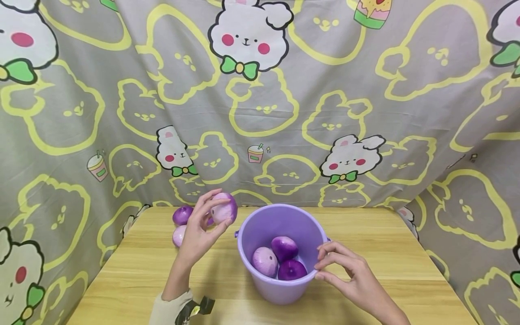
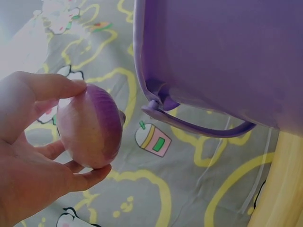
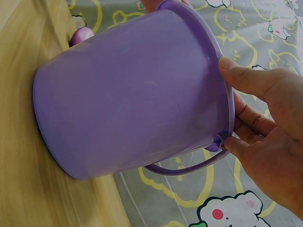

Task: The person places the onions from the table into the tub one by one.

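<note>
Held between the thumb and fingers of my left hand (image 1: 201, 230) is a purple-and-white onion (image 1: 225, 209), raised left of the bucket's rim. In the left wrist view the same onion (image 2: 90, 126) sits in the fingertips, beside the bucket's handle joint. My right hand (image 1: 350, 273) pinches the right rim of the purple bucket (image 1: 280, 289). The right wrist view has the thumb (image 3: 246, 78) on one side of that rim and fingers on the other. Inside the bucket lie a pale onion (image 1: 264, 262) and two dark purple onions (image 1: 293, 270).
More onions (image 1: 183, 215) rest on the wooden table (image 1: 134, 271) at the back left, partly hidden by my left hand. A patterned grey curtain (image 1: 264, 122) hangs behind the table and along both sides. The bucket's handle (image 3: 189, 168) hangs down at its far side.
</note>
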### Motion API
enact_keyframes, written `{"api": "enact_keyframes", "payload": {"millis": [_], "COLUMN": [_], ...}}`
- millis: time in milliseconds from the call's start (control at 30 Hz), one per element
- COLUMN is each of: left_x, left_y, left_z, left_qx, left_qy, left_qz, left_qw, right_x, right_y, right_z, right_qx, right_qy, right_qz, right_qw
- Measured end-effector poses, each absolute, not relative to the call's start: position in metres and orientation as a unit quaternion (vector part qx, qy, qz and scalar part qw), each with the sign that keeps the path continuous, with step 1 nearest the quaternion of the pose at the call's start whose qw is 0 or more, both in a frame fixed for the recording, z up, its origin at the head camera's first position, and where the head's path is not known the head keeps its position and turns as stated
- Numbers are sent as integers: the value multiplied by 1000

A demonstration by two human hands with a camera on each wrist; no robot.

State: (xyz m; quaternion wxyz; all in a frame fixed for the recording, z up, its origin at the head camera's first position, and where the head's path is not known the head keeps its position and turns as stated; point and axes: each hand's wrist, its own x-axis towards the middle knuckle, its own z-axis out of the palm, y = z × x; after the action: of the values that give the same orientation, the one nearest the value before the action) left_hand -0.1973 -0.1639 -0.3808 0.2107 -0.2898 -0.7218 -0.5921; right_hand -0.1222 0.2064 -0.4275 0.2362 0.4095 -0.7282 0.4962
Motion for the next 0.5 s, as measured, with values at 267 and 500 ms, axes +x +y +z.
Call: {"api": "enact_keyframes", "payload": {"millis": [267,500], "left_x": [-193,-190], "left_y": [-162,-159], "left_z": [-379,-374], "left_qx": [-306,-317], "left_qy": [-717,-713], "left_qz": [-593,-595], "left_qw": [200,191], "right_x": [-122,-122], "right_y": [206,206], "right_z": [-428,-428], "right_qx": [406,410], "right_qy": [-731,-727], "right_qz": [497,499], "right_qw": [232,233]}}
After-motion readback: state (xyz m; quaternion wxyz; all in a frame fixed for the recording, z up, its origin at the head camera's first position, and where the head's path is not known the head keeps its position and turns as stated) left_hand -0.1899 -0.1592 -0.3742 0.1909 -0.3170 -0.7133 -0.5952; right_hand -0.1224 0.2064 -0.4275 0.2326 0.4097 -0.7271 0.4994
